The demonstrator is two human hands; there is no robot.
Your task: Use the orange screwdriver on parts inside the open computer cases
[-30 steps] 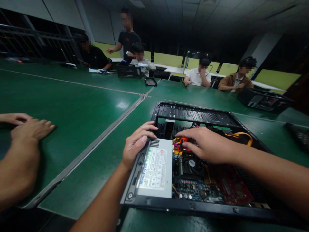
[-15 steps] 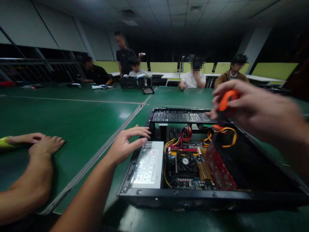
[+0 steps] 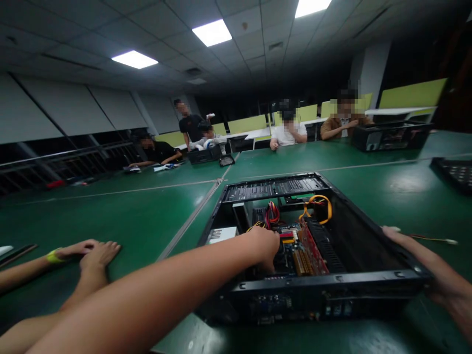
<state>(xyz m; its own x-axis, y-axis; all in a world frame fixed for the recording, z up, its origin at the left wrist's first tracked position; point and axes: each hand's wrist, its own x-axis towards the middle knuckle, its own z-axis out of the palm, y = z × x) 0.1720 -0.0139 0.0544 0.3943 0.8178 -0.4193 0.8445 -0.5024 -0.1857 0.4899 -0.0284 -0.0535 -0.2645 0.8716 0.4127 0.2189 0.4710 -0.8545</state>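
Observation:
An open black computer case (image 3: pixel 372 280) lies on the green table. My left hand (image 3: pixel 263 246) reaches down inside it, over the motherboard beside the power supply (image 3: pixel 223 234); its fingers are mostly hidden. To the right of the hand stand a red card (image 3: pixel 312 246) and a yellow-orange cable loop (image 3: pixel 329 209). At the case's right outer side is my right hand (image 3: pixel 396 238), its fingers partly hidden by the case edge, and whether it grips anything does not show.
Another person's crossed hands (image 3: pixel 99 253) rest on the green table (image 3: pixel 147 206) at the left. A thin cable (image 3: pixel 435 239) and a dark panel (image 3: pixel 455 172) lie at the right. Several people sit across the table, with another case (image 3: pixel 393 135).
My left hand has moved from the power supply's side into the case. My right hand has dropped to the case's right side, and the orange tool it held is out of sight. The view has tilted.

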